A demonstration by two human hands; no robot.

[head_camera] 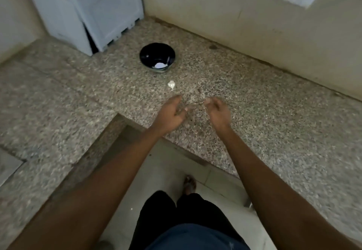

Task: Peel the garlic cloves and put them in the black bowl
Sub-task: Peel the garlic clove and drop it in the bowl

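Pale, papery garlic clove [171, 84] lies on the speckled bench [254, 112], at about 12 o'clock from the left hand [170, 115] and nearer it than the right hand [217, 110]. Both hands hang loosely curled, holding nothing visible. Beyond, at 11 o'clock, the black bowl [148, 51] holds something white. The clove's long axis is unclear.

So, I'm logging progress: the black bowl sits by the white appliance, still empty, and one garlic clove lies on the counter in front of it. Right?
Not empty: the head view shows something white inside the black bowl. The rest holds: white appliance nearby, garlic clove on the counter.
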